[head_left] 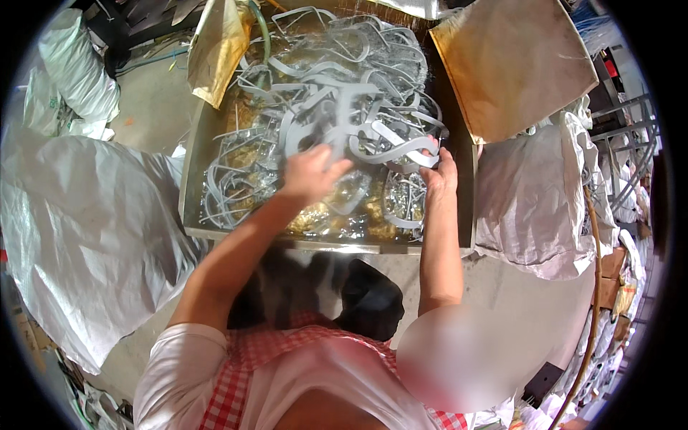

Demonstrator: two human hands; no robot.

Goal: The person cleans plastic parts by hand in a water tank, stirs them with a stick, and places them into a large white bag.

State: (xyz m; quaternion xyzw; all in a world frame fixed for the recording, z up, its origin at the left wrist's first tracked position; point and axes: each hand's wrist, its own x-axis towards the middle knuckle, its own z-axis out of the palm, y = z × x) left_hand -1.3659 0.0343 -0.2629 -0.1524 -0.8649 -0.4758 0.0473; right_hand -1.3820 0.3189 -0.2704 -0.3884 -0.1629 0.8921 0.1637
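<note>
Inside the tub, my right hand has its fingers round a gray strip that tangled loops might snag; my blurred left hand's grip I can't tell.

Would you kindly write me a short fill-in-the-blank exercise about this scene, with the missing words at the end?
1. The right hand holds a curved strip coloured ____.
2. The hose near the far left corner of the metal tray is coloured ____.
3. The apron has white checks mixed with ____.
4. The blurred hand is the person's ____ one.

Missing words: grey; green; red; left.
</note>
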